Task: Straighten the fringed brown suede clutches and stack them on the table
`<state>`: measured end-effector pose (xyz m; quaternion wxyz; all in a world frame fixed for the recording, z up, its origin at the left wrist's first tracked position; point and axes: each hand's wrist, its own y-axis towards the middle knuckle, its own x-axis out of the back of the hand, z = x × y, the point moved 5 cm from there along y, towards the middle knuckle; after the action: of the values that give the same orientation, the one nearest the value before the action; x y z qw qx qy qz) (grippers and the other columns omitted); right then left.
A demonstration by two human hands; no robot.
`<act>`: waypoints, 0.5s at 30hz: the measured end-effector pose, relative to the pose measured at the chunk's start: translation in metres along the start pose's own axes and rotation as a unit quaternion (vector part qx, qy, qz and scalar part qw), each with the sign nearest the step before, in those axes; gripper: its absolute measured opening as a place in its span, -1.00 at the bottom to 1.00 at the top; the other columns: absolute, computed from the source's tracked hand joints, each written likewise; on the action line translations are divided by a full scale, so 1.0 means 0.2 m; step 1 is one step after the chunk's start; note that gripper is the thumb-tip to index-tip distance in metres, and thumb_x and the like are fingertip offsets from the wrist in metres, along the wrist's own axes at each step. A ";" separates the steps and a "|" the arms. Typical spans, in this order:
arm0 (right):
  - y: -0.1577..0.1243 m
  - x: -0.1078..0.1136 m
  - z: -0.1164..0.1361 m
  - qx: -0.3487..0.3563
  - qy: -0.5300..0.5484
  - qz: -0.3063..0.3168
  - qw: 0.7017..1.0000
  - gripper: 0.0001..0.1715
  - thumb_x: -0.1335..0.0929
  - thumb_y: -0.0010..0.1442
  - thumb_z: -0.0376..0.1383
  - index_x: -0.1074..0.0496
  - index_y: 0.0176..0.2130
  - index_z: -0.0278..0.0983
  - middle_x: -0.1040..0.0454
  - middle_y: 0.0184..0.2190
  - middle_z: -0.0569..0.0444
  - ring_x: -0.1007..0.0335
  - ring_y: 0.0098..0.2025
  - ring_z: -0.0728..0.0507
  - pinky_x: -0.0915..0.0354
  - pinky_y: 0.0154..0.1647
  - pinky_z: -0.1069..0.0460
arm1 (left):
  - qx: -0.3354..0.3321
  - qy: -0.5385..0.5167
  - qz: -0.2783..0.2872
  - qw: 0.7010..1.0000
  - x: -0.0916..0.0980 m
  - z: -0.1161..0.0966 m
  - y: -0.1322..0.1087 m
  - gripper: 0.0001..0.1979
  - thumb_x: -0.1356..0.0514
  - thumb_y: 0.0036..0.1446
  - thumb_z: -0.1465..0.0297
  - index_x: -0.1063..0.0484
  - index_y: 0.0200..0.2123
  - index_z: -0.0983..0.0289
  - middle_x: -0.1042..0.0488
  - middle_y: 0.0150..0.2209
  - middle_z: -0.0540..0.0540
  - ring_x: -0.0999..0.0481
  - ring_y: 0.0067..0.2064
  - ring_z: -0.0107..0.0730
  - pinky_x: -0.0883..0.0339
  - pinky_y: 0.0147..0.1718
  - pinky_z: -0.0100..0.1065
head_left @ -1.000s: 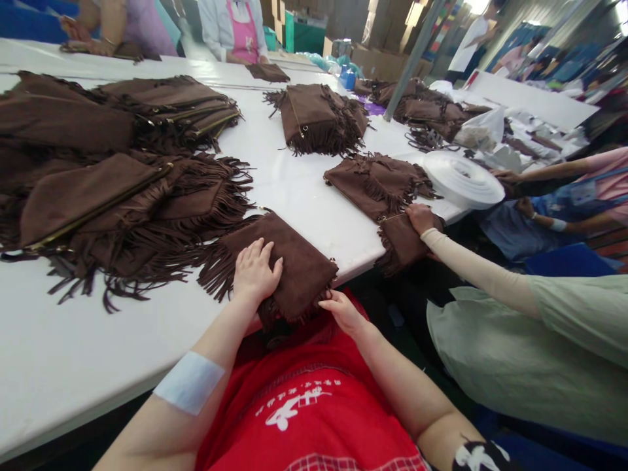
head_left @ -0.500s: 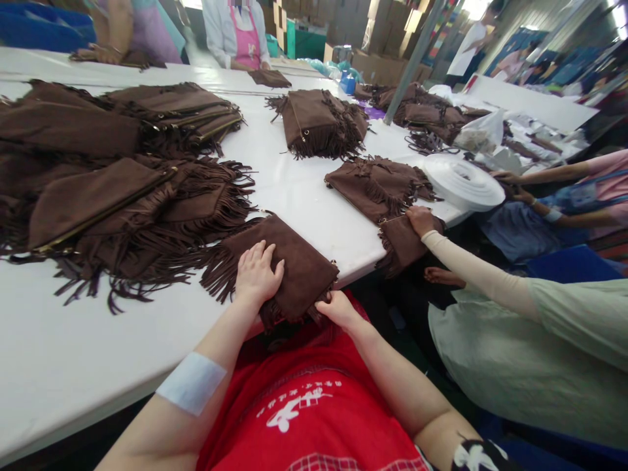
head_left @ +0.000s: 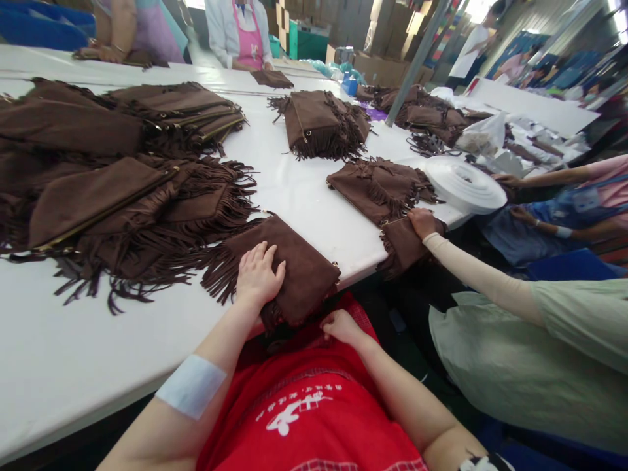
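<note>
A brown fringed pouch (head_left: 301, 268) lies at the table's front edge, one corner jutting over it. My left hand (head_left: 258, 276) rests flat on the pouch, fingers stretched out and thumb apart. Below the pouch's near edge is my right hand (head_left: 343, 327), just in front of the red apron (head_left: 304, 386). Its fingers are closed in a pinch; anything between them is too small to make out. The pouch's fringe (head_left: 220, 265) spreads out to the left, close to a heap of similar pouches (head_left: 98, 203).
At my right, a co-worker's hand (head_left: 422, 222) presses on another brown pouch (head_left: 405, 242). A white roll (head_left: 464, 183) lies beyond it. Further back are a stack of pouches (head_left: 324, 121) and a metal pole (head_left: 417, 65). People stand across the table (head_left: 147, 340).
My right hand has come away from the pouch's near corner and moved slightly down towards the apron. My left hand stays on the pouch.
</note>
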<state>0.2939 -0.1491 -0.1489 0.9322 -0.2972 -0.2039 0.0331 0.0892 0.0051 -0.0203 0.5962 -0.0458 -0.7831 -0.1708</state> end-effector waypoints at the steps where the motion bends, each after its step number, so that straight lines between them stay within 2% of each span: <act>1: 0.00 0.00 -0.03 0.001 0.004 0.000 1.000 -0.89 -0.36 -0.05 -0.40 -0.51 -0.54 -0.32 -0.46 -0.69 0.09 -0.41 -0.58 -0.07 -0.30 -0.46 0.09 | 0.000 0.001 0.001 1.000 0.00 0.00 0.00 -0.42 0.06 0.28 0.13 -0.28 0.24 0.31 -0.21 0.32 0.25 -0.17 0.33 -0.10 0.02 0.32 -0.07; 3: 0.00 0.03 -0.06 0.006 0.016 -0.021 1.000 -0.89 -0.35 -0.04 -0.37 -0.51 -0.50 -0.31 -0.48 -0.66 0.08 -0.44 -0.53 -0.10 -0.35 -0.38 0.05 | 0.001 0.003 0.002 1.000 0.00 0.00 0.00 -0.42 0.06 0.29 0.13 -0.28 0.25 0.31 -0.21 0.32 0.25 -0.17 0.33 -0.09 0.01 0.32 -0.07; 5: 0.01 0.11 -0.04 0.022 0.036 -0.070 0.997 -0.84 -0.34 -0.02 -0.35 -0.52 -0.38 -0.29 -0.57 -0.47 0.03 -0.51 -0.35 -0.13 -0.39 -0.23 0.01 | -0.001 0.004 0.002 1.000 0.00 0.00 0.00 -0.42 0.06 0.29 0.13 -0.28 0.24 0.32 -0.21 0.32 0.26 -0.17 0.33 -0.09 -0.01 0.32 -0.06; 7: 0.01 0.19 0.03 0.087 0.106 -0.120 0.983 -0.70 -0.35 -0.03 -0.32 -0.49 -0.22 -0.27 -0.59 -0.22 -0.01 -0.50 -0.13 -0.15 -0.37 -0.04 -0.02 | -0.003 0.006 0.000 1.000 0.01 -0.01 0.01 -0.42 0.06 0.29 0.13 -0.29 0.24 0.32 -0.22 0.32 0.26 -0.18 0.33 -0.07 -0.02 0.31 -0.06; 9: 0.00 0.24 0.14 0.162 0.217 -0.131 0.954 -0.62 -0.40 -0.05 -0.28 -0.45 -0.16 -0.25 -0.56 -0.15 -0.01 -0.47 -0.07 -0.16 -0.34 0.04 -0.04 | -0.005 0.008 -0.001 1.000 0.01 -0.01 0.01 -0.42 0.06 0.29 0.13 -0.29 0.23 0.33 -0.23 0.31 0.27 -0.19 0.32 -0.05 -0.03 0.30 -0.05; 11: -0.01 0.23 0.23 0.191 0.308 -0.089 0.928 -0.63 -0.46 -0.09 -0.23 -0.45 -0.22 -0.27 -0.56 -0.25 0.01 -0.48 -0.16 -0.17 -0.35 -0.01 -0.06 | -0.007 0.013 -0.001 1.000 0.01 -0.01 0.00 -0.42 0.06 0.28 0.12 -0.29 0.23 0.33 -0.22 0.31 0.28 -0.19 0.32 -0.03 -0.03 0.30 -0.04; 15: -0.04 0.12 0.34 0.144 0.332 0.026 0.932 -0.65 -0.50 -0.12 -0.18 -0.49 -0.32 -0.32 -0.55 -0.39 0.05 -0.43 -0.34 -0.11 -0.35 -0.23 0.01 | -0.030 0.025 0.006 0.999 0.00 0.00 -0.01 -0.39 0.06 0.28 0.10 -0.27 0.25 0.34 -0.21 0.32 0.29 -0.17 0.34 -0.04 0.00 0.32 -0.04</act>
<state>0.2883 -0.1148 -0.0846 0.9784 -0.1587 0.1319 -0.0145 0.0884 0.0043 -0.0213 0.6149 -0.0636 -0.7623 -0.1915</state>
